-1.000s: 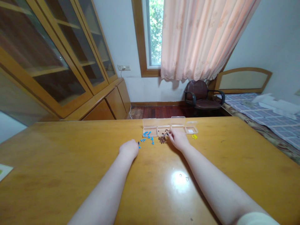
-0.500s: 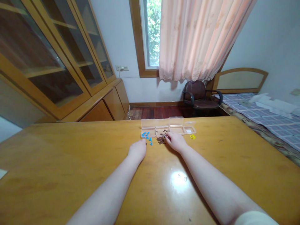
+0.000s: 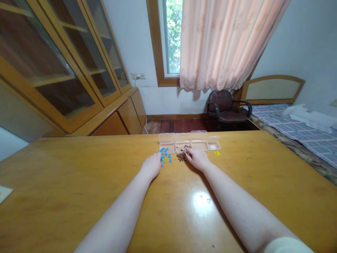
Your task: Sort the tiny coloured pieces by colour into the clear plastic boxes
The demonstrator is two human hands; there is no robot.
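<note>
A clear plastic organizer box [image 3: 198,137] with several compartments and raised lids sits on the far part of the wooden table [image 3: 79,182]. Small blue pieces [image 3: 165,155] lie in and before its left compartment, small brown pieces [image 3: 181,156] by the second. A yellow piece [image 3: 217,153] lies near the right end. My left hand [image 3: 151,166] rests with fingers curled at the blue pieces. My right hand [image 3: 197,159] pinches at the brown pieces; what its fingertips hold is too small to make out.
A glass-fronted wooden cabinet [image 3: 60,70] stands to the left. Beyond the table are a window with a pink curtain [image 3: 221,42], a dark office chair [image 3: 223,107] and a bed [image 3: 297,123]. A paper corner [image 3: 4,192] lies at the table's left edge.
My left hand has slid forward and to the right, up to the blue pieces. My right hand has stayed at the brown pieces, shifting slightly left.
</note>
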